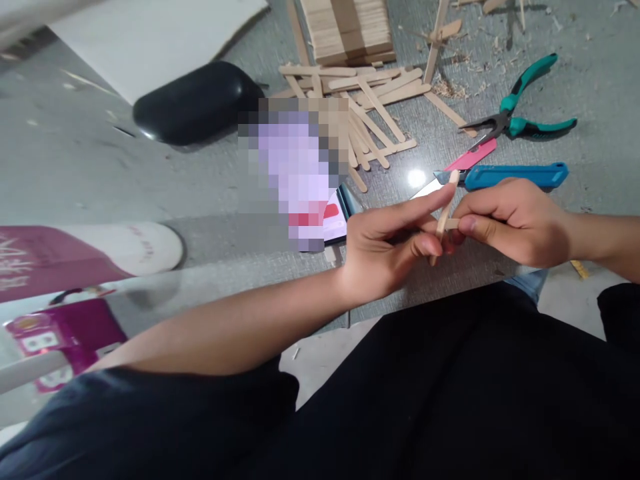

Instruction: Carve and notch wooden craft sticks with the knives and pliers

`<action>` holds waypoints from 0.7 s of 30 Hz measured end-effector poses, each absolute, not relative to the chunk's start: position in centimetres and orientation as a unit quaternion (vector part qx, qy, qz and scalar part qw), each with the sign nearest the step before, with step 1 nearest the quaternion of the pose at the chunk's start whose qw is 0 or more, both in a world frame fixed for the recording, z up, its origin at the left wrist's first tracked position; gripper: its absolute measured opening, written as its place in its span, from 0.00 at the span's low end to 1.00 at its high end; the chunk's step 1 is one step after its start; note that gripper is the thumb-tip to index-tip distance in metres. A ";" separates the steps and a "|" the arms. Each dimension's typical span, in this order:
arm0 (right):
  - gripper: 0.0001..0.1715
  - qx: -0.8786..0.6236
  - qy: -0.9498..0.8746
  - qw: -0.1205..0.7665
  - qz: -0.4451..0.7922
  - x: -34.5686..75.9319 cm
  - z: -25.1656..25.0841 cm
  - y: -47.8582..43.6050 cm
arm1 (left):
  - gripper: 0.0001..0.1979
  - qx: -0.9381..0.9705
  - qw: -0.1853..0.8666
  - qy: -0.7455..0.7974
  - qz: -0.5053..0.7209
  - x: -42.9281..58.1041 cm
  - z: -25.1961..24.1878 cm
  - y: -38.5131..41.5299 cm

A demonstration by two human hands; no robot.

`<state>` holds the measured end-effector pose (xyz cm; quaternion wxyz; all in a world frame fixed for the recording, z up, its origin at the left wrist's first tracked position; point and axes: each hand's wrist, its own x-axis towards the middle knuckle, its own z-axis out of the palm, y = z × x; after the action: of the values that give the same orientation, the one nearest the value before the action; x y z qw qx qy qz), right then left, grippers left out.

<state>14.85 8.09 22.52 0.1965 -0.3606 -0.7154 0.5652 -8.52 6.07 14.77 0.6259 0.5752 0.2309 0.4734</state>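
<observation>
My left hand grips a wooden craft stick that stands tilted between its fingers near the table's front edge. Pinched between thumb and fingers of my right hand is a second, shorter-looking craft stick piece. It points left and meets the first stick, crossing it; whether the two are joined I cannot tell. Just beyond my hands lie a blue utility knife and a pink-handled cutter. Pliers with green handles rest open behind them.
Loose craft sticks lie scattered in front of a banded stack of sticks. A partly blurred phone sits left of my hands. Farther left are a black case, a white sheet and a pink-and-white container. Wood shavings litter the back right.
</observation>
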 end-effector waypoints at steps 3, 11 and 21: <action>0.19 -0.347 -0.723 0.204 0.562 14.6 22.6 7.7 | 0.29 0.573 0.631 0.262 0.453 -8.7 14.9 5.5; 0.25 -0.364 -0.686 0.226 0.588 13.6 23.2 6.9 | 0.31 0.556 0.635 0.297 0.446 -8.9 15.1 4.7; 0.21 -0.353 -0.706 0.208 0.577 13.9 22.8 7.8 | 0.28 0.533 0.655 0.287 0.453 -8.7 15.5 5.0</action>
<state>13.88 7.76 22.80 0.2078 -0.3533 -0.7061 0.5774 -8.65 5.02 15.48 0.6551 0.5325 0.2870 0.4526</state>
